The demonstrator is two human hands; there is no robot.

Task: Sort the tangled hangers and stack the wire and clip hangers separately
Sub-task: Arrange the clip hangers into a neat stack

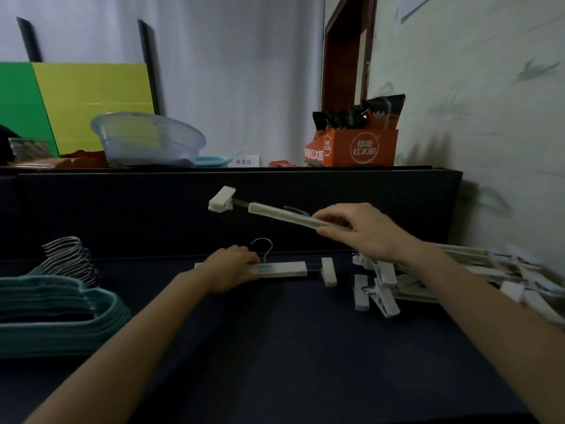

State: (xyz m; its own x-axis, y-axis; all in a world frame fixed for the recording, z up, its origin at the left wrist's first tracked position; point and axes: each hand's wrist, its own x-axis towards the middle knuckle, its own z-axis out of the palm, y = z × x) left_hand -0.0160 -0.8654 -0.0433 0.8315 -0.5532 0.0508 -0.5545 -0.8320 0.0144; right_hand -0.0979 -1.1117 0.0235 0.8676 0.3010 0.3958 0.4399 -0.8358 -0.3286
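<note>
My right hand (360, 231) grips a white clip hanger (275, 213) by its bar and holds it in the air, its clip end pointing left. On the dark table (275, 347), my left hand (232, 267) rests on a second white clip hanger (287, 268) lying flat, fingers curled over the left part of its bar. A tangled pile of white clip hangers (443, 280) lies at the right, under my right forearm. A neat stack of teal hangers with metal hooks (58, 307) sits at the left.
A dark panel (122, 209) rises behind the table. On the ledge above it stand a clear plastic basin (146, 139), an orange snack box (354, 148) and green and yellow boards (76, 102). A wall (489, 117) closes the right side.
</note>
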